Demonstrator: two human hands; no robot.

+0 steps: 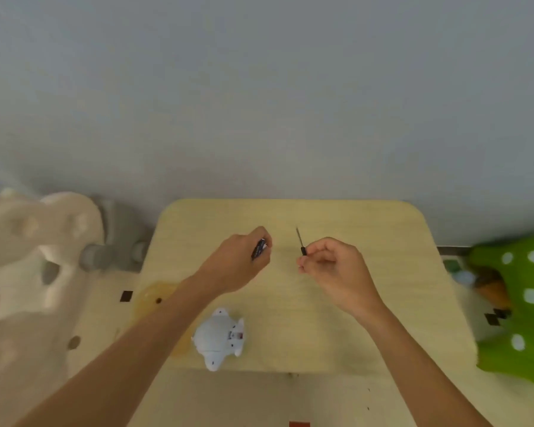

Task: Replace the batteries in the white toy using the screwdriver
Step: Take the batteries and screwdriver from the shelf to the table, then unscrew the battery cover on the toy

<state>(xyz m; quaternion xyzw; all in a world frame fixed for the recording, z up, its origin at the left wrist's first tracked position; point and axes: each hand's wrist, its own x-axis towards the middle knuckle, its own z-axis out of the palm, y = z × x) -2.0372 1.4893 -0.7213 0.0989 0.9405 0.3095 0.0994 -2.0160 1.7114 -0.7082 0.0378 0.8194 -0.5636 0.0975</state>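
Batteries (259, 248), dark and bunched together, sit clenched in my left hand (239, 263) at the frame's centre. My right hand (336, 269) pinches the screwdriver (301, 243) by its black handle, tip pointing up-frame. Below my left wrist, the white toy (219, 339) lies on the counter (383, 303), apart from both hands.
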